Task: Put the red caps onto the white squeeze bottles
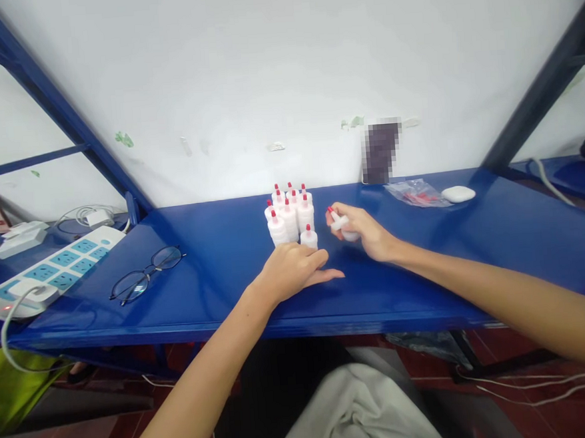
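A cluster of small white squeeze bottles with red tips (288, 219) stands upright on the blue table. One more such bottle (308, 238) stands just in front of the group, its lower part hidden behind my left hand (292, 271). That hand is beside the bottles, thumb stretched out to the right and apart from the fingers; whether it touches the front bottle is unclear. To the right of the cluster, my right hand (361, 231) is closed around another red-tipped squeeze bottle (340, 222), tilted with its tip up and leftward.
Eyeglasses (147, 276) lie on the table's left side, near a power strip (55, 269) with a plugged-in charger. At the back right are a clear bag with red pieces (418, 195), a white rounded case (458, 195) and a pixelated dark object (381, 153) against the wall.
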Demonstrator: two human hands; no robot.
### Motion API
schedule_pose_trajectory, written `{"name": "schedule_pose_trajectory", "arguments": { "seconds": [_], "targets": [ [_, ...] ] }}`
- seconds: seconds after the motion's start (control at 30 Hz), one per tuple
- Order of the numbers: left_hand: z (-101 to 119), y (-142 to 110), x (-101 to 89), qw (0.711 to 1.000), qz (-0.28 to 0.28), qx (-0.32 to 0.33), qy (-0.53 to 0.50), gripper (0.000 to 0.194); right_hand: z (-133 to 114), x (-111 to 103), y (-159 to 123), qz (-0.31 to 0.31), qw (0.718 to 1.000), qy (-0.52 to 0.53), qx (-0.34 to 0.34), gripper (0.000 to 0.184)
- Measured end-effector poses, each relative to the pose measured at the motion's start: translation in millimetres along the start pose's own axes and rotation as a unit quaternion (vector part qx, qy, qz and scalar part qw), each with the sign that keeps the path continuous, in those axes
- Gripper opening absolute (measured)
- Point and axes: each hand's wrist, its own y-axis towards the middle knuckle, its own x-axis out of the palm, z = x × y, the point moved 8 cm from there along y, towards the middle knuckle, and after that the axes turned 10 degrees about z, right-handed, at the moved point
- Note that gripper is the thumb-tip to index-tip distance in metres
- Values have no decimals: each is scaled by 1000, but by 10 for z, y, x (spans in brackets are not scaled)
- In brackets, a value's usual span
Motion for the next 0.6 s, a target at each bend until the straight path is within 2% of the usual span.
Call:
{"name": "schedule_pose_trajectory", "arguments": {
  "seconds": [0.1, 0.23, 0.4, 0.6],
  "targets": [
    [-24, -30, 52, 999, -32, -20, -33, 52, -24, 87, -40, -33, 999, -31, -13, 17],
    [-26, -45, 69, 995, -52, -37, -74, 47, -93, 148, -49, -15, 993, -100, -57, 36],
    [-12, -37, 39, 992, -38, -43, -111, 36, -90, 176, 20, 20, 989, -124, -77, 43],
    [4, 8, -9, 986, -23, -52, -159, 18, 6, 251, 37, -21, 982, -177, -57, 41]
  ]
}}
